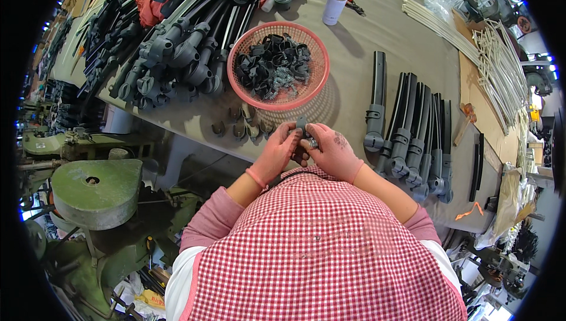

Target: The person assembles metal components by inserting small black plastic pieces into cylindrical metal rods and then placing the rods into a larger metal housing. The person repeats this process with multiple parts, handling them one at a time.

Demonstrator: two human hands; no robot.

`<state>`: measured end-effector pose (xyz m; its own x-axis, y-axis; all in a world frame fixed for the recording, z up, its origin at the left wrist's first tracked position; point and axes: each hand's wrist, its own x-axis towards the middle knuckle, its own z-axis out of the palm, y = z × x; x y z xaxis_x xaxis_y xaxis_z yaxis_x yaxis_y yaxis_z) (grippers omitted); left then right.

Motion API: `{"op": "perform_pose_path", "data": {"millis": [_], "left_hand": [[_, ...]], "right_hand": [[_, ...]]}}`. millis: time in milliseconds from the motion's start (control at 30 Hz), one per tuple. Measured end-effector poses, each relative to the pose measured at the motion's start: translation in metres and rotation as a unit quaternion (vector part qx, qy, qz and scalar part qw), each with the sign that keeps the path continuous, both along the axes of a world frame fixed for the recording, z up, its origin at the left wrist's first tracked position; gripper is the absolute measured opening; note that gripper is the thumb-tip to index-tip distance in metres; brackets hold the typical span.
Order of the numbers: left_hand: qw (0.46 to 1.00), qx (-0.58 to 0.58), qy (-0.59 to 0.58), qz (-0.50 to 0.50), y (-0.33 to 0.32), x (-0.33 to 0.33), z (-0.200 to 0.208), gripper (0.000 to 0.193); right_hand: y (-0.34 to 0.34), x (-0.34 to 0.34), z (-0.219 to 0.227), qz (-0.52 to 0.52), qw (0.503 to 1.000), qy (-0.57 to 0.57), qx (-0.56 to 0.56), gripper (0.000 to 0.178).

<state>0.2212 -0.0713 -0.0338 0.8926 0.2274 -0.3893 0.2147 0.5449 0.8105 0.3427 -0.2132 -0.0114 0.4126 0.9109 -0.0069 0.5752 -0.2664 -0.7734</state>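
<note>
Both my hands meet at the table's near edge, in pink gloves, the right one smudged dark. My left hand (278,151) has its fingers closed round a small grey plastic piece (301,123), which sticks up between the hands. Pinched in my right hand (335,153) is a small metal coil spring (312,142), close against that piece. Fingers hide the lower part of what I hold. Just beyond stands a pink mesh basket (234,88) of black plastic clips (268,56) and loose springs (283,82). Several small curved pieces (239,129) lie left of my hands.
Grey-black tube assemblies (188,50) are heaped at the left back; several more (401,144) lie in a row at right. A spray can (334,7) and red-handled pliers (352,4) are at the back. A green machine (97,194) stands at left, pale rods (498,73) far right.
</note>
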Motion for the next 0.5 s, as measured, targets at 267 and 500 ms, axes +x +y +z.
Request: {"op": "perform_pose_path", "data": {"millis": [267, 500], "left_hand": [[0.797, 0.603, 0.015, -0.027, 0.096, 0.077, -0.076, 0.016], [0.632, 0.755, 0.090, -0.147, 0.123, 0.168, -0.117, 0.020]], "right_hand": [[-0.034, 0.066, -0.103, -0.090, 0.951, -0.099, -0.280, 0.029], [-0.041, 0.057, -0.132, -0.005, 0.912, -0.102, -0.398, 0.027]]}}
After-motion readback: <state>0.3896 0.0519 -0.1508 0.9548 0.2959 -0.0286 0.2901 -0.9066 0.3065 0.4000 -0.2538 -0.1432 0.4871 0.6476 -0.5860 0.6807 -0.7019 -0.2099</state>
